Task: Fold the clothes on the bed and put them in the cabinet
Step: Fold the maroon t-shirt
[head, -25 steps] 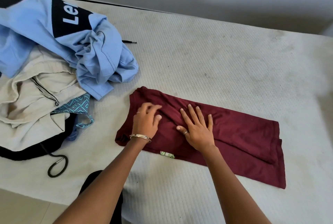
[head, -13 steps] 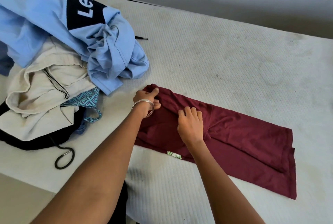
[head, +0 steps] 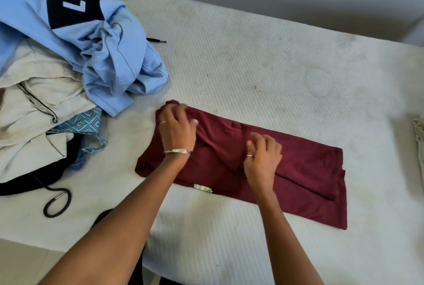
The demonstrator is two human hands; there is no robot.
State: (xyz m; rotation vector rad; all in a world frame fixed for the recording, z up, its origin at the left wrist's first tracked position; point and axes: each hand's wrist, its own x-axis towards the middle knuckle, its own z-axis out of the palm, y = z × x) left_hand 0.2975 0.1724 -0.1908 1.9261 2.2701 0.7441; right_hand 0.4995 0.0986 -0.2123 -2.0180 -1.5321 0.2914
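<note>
A maroon garment (head: 305,170), folded into a long strip, lies flat across the white mattress (head: 263,66) with a small green label at its near edge. My left hand (head: 176,131), with a bangle on the wrist, is at the strip's far left corner, and its curled fingers hold the cloth there. At the middle of the strip my right hand (head: 262,158) has its fingers bent and its fingertips in the fabric beside a raised fold. The cabinet is not in view.
A heap of unfolded clothes fills the left of the bed: a light blue hoodie (head: 110,59), a beige garment (head: 34,105), a teal patterned cloth (head: 85,121) and a black piece with a looped cord (head: 56,203). Pale fabric (head: 419,133) shows at the right edge.
My right hand has slid to the right along the maroon strip. My left hand stays at the strip's left corner. The head camera has shifted slightly.
</note>
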